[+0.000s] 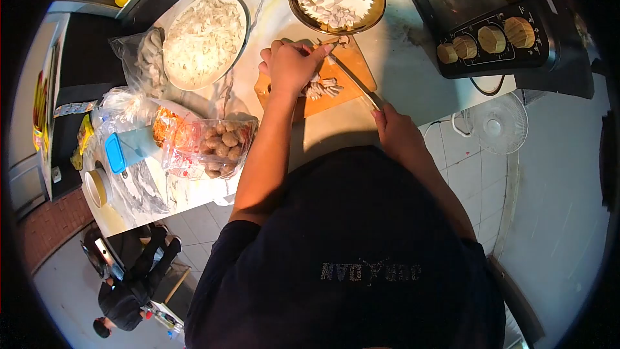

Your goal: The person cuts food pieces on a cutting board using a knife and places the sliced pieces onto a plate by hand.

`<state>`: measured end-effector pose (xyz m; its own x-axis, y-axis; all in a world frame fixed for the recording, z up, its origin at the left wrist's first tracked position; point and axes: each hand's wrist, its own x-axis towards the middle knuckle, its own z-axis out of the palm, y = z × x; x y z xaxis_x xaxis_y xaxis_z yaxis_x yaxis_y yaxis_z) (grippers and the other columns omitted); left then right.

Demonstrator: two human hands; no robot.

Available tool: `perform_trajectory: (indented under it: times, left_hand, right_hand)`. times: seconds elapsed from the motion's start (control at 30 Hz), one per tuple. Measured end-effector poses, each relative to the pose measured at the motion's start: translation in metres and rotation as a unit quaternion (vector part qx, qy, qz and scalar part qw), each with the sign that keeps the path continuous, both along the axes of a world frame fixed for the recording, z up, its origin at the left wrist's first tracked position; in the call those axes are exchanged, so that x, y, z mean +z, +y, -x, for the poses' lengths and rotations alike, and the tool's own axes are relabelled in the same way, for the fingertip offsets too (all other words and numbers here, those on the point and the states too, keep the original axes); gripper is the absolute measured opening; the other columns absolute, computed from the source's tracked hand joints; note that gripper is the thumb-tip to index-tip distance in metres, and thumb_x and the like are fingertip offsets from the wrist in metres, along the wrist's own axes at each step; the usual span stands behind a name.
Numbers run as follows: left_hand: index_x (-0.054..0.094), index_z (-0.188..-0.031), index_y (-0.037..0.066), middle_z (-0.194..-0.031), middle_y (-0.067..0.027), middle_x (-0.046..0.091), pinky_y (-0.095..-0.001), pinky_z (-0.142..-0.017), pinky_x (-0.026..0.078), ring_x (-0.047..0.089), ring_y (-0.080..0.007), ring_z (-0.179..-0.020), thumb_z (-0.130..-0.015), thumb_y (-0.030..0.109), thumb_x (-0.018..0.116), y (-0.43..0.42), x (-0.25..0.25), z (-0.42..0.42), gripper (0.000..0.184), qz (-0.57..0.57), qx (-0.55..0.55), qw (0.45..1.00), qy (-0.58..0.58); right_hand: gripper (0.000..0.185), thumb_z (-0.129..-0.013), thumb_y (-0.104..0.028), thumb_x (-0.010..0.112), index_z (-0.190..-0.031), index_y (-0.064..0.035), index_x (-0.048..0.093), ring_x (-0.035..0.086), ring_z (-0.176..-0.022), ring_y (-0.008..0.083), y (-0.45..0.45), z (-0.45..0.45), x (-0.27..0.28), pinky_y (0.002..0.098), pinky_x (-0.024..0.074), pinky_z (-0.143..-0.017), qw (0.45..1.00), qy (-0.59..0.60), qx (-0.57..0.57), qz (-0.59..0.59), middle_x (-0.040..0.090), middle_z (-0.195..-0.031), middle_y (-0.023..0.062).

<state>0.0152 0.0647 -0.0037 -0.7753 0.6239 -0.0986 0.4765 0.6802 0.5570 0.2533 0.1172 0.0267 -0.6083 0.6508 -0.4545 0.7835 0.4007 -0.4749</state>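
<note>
My right hand grips a knife, whose blade slants across the orange cutting board. The fingers of my left hand are bent over the board, with the thumb by the knife's tip. What they pinch, if anything, is hidden. Sliced pale pieces lie on the board below my left hand, and a small brownish piece lies near the blade's tip. Just beyond the board, a dark-rimmed plate holds white food and chopped pieces.
A large plate of shredded white food stands at left. Nearer are a plastic bag of round brown balls, a blue-lidded container and a tape roll. A stove stands right, a fan below it. Another person sits lower left.
</note>
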Motion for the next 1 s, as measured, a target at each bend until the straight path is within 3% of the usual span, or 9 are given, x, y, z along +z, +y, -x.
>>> perform_trajectory:
  times: [0.27,0.37,0.43,0.57,0.67,0.77,0.87,1.0]
  left_hand:
    - [0.075,-0.080,0.015,-0.107,-0.0130,0.061,-0.0507,-0.094,0.028,0.042,-0.0384,-0.112,-0.070,0.065,0.076,0.001,0.000,-0.001,0.051,-0.016,0.017,0.999,0.027]
    - [0.074,-0.080,0.013,-0.107,-0.0138,0.061,-0.0515,-0.096,0.028,0.043,-0.0381,-0.112,-0.075,0.063,0.073,-0.007,0.008,0.000,0.051,-0.011,0.012,0.999,-0.028]
    - [0.073,-0.081,0.011,-0.104,-0.0144,0.062,-0.0506,-0.097,0.029,0.045,-0.0363,-0.110,-0.080,0.061,0.070,-0.013,0.002,0.001,0.050,-0.089,0.039,0.995,-0.001]
    - [0.072,-0.084,0.010,-0.102,-0.0149,0.062,-0.0486,-0.098,0.030,0.047,-0.0345,-0.109,-0.082,0.057,0.070,-0.022,0.000,0.006,0.047,-0.104,0.040,0.993,-0.035]
    - [0.072,-0.084,0.010,-0.101,-0.0135,0.063,-0.0475,-0.097,0.031,0.047,-0.0339,-0.109,-0.082,0.052,0.072,-0.028,-0.006,0.004,0.043,-0.157,0.065,0.985,0.014]
    - [0.073,-0.085,0.011,-0.100,-0.0122,0.064,-0.0472,-0.097,0.031,0.047,-0.0335,-0.108,-0.082,0.048,0.074,-0.032,-0.013,0.006,0.037,-0.180,0.077,0.981,0.007]
    - [0.074,-0.084,0.014,-0.098,-0.0096,0.063,-0.0458,-0.095,0.032,0.048,-0.0324,-0.106,-0.079,0.043,0.076,-0.035,-0.014,0.005,0.029,-0.177,0.023,0.984,-0.001]
    - [0.075,-0.084,0.016,-0.100,-0.0070,0.059,-0.0424,-0.092,0.033,0.046,-0.0299,-0.105,-0.074,0.037,0.079,-0.031,-0.007,-0.004,0.023,-0.138,-0.088,0.985,0.060]
  right_hand:
    - [0.043,-0.103,-0.040,0.042,-0.098,0.0008,0.054,0.061,-0.089,0.0487,0.005,0.001,0.002,0.0539,0.0476,-0.078,1.000,-0.024,0.009,0.002,0.065,-0.090,0.0291]
    - [0.044,-0.102,-0.040,0.043,-0.099,0.0017,0.056,0.061,-0.089,0.0487,0.005,-0.002,0.007,0.0534,0.0477,-0.078,0.999,-0.010,-0.004,0.033,0.065,-0.090,0.0284]
    - [0.045,-0.102,-0.042,0.042,-0.101,0.0011,0.056,0.061,-0.093,0.0489,0.006,-0.005,0.006,0.0543,0.0487,-0.080,0.999,0.007,-0.007,0.048,0.065,-0.093,0.0290]
    - [0.047,-0.102,-0.044,0.041,-0.104,-0.0003,0.058,0.061,-0.097,0.0495,0.007,-0.005,0.012,0.0554,0.0494,-0.084,0.997,0.004,-0.011,0.080,0.065,-0.096,0.0302]
    - [0.046,-0.102,-0.044,0.041,-0.105,-0.0024,0.060,0.062,-0.095,0.0493,0.003,-0.004,0.014,0.0555,0.0496,-0.082,0.999,-0.021,-0.002,0.030,0.066,-0.094,0.0293]
    - [0.044,-0.101,-0.045,0.043,-0.102,-0.0037,0.060,0.063,-0.089,0.0483,0.003,-0.010,0.005,0.0561,0.0501,-0.078,0.998,0.016,-0.014,0.062,0.067,-0.088,0.0274]
    - [0.042,-0.101,-0.044,0.044,-0.101,-0.0050,0.060,0.064,-0.084,0.0477,-0.003,-0.010,0.008,0.0567,0.0502,-0.075,1.000,0.005,-0.007,-0.018,0.067,-0.084,0.0259]
    - [0.041,-0.101,-0.043,0.044,-0.100,-0.0049,0.059,0.064,-0.083,0.0480,-0.004,-0.009,0.011,0.0574,0.0499,-0.075,0.999,0.025,-0.029,0.002,0.066,-0.082,0.0263]
